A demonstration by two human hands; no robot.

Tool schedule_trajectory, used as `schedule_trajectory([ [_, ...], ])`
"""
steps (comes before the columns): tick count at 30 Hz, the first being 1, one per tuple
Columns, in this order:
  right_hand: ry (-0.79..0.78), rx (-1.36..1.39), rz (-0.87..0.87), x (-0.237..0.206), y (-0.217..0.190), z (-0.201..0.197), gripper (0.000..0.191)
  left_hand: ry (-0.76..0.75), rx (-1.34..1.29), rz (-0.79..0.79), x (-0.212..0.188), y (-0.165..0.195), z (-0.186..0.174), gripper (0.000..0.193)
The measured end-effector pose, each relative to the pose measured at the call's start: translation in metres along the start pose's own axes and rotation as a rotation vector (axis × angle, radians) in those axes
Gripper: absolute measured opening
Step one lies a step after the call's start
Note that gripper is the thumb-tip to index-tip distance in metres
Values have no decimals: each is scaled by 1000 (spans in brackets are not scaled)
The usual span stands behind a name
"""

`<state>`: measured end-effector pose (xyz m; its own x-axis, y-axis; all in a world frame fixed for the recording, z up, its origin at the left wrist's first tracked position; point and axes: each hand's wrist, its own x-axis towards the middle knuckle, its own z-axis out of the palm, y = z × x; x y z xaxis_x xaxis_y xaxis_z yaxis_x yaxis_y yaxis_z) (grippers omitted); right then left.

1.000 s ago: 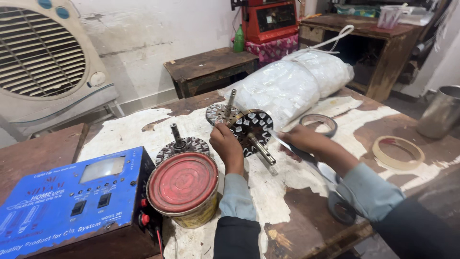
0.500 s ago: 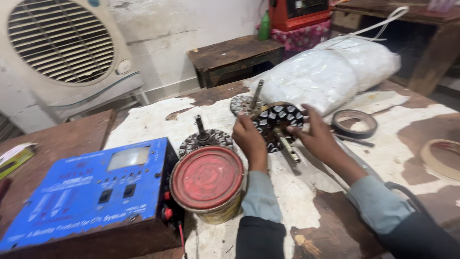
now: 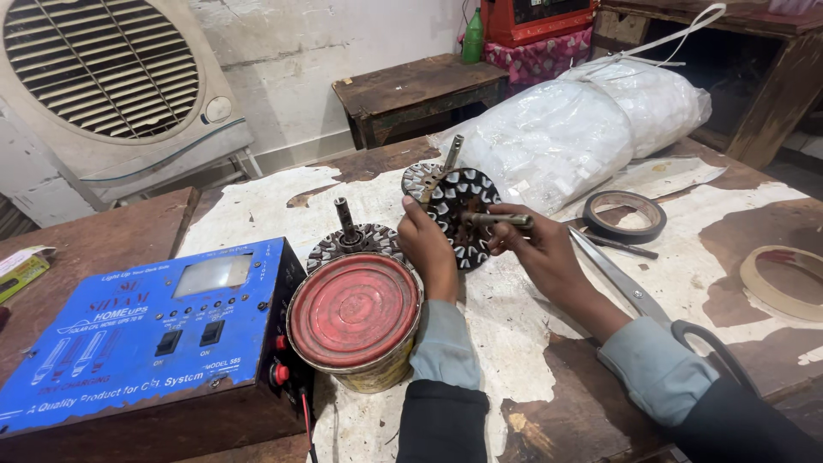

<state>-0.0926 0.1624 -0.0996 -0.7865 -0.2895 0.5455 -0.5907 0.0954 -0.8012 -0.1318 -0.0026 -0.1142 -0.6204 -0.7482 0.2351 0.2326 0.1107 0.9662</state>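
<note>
A round slotted motor stator (image 3: 463, 210) with a steel shaft through its middle is tipped up on the workbench, held by both hands. My left hand (image 3: 426, 243) grips its left rim. My right hand (image 3: 536, 244) holds its right side, fingers touching the shaft. A second stator (image 3: 422, 178) lies just behind it, shaft pointing up. A third stator (image 3: 353, 243) with an upright shaft rests left of my left hand.
A red-lidded tin can (image 3: 356, 315) stands beside my left forearm. A blue electrical box (image 3: 150, 330) sits at the near left. Scissors (image 3: 651, 300), a black tape roll (image 3: 625, 214), a pale tape roll (image 3: 784, 283) and a white plastic bag (image 3: 574, 133) lie to the right.
Both hands have tilted the stator up, so its shaft now points right toward my right hand. The view has shifted closer and to the left.
</note>
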Motion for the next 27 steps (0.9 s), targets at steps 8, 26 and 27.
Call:
schedule_trajectory([
  [8,255,418,323,18,27,-45,29,-505,-559,-82,-12,-4,13,39],
  [26,357,754,569,19,51,-59,20,-819,-191,-63,-35,-1,14,85],
  [27,375,781,556,19,51,-59,19,-809,-228,-68,-33,-2,14,85],
])
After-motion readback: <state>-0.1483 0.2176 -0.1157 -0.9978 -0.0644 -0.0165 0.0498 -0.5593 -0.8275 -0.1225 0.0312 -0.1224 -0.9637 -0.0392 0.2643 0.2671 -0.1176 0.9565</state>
